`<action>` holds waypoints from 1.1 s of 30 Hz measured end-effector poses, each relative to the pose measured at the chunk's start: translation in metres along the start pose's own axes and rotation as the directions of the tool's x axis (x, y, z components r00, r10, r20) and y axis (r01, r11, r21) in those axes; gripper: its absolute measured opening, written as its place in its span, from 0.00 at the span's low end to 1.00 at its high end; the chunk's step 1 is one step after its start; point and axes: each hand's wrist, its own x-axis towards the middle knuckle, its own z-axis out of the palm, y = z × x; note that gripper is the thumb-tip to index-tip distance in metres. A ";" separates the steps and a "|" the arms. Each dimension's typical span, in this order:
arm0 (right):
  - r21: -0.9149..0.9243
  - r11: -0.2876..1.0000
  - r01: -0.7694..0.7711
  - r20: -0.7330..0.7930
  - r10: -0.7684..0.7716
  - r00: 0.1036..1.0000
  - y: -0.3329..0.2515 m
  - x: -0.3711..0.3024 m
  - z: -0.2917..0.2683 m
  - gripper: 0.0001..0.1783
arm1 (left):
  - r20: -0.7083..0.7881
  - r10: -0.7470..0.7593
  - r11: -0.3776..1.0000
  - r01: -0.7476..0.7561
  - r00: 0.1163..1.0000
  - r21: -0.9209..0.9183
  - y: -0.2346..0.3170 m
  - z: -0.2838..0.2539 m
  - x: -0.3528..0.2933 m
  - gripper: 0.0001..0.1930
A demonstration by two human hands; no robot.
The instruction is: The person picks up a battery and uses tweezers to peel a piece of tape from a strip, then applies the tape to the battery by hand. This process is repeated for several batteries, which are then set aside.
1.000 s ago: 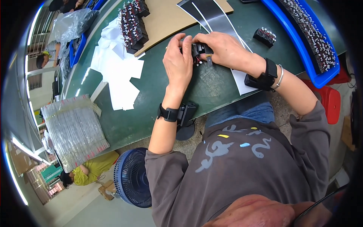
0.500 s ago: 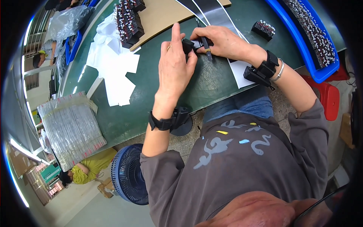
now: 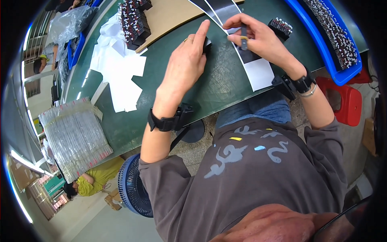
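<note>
The block is black and lies at the left hand, between forefinger and thumb; most of it is hidden. The left hand is closed on the block, with the forefinger extended past it. The right hand is to the right of the block and apart from it. Its thumb and forefinger tips stand apart. A dark tool with a yellow band lies across its thumb; whether the fingers pinch it cannot be told.

Right of the block, the black-and-white sheets pass beneath the right hand, between the block and the small batch. Farther right of the block, the blue tray bounds that side, filled with white-tipped parts. Beyond the block lies the brown board. To the block's left are the stacked batch at the board's edge and the white papers; the wrapped bundle is farther left, nearer the person.

Green tabletop extends from the block toward the near edge. The block is well inside that edge. Off the tabletop, the fan stands to the block's near left, the red stool to its near right.
</note>
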 end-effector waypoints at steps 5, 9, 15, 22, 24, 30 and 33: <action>0.129 0.992 0.012 -0.097 0.000 0.995 -0.002 -0.028 -0.008 0.16 | 0.144 0.109 0.961 -0.141 0.984 0.238 0.006 -0.017 0.011 0.39; 0.190 0.982 -0.024 -0.161 0.055 0.985 0.007 -0.053 -0.008 0.13 | 0.192 0.076 0.984 -0.104 0.978 0.141 -0.002 -0.020 0.010 0.36; 0.236 0.970 -0.062 -0.272 0.127 0.954 0.014 -0.077 0.000 0.10 | 0.134 0.061 0.993 -0.046 0.989 -0.110 -0.016 -0.004 0.015 0.33; 0.194 0.978 -0.081 -0.286 0.135 0.949 0.011 -0.076 0.003 0.08 | 0.280 0.099 0.990 -0.067 0.955 -0.121 -0.006 -0.018 0.025 0.30; 0.174 0.982 -0.075 -0.281 0.123 0.952 0.011 -0.077 0.003 0.08 | 0.242 0.137 0.985 -0.106 0.961 -0.139 -0.006 -0.012 0.025 0.30; 0.088 0.992 -0.093 -0.261 0.114 0.959 0.006 -0.080 0.004 0.06 | 0.352 0.194 0.981 -0.170 0.916 -0.098 -0.010 -0.009 0.027 0.30; 0.137 0.988 -0.064 -0.275 0.100 0.956 0.010 -0.082 0.004 0.06 | 0.287 0.256 0.957 -0.284 0.923 0.060 -0.015 -0.032 0.023 0.31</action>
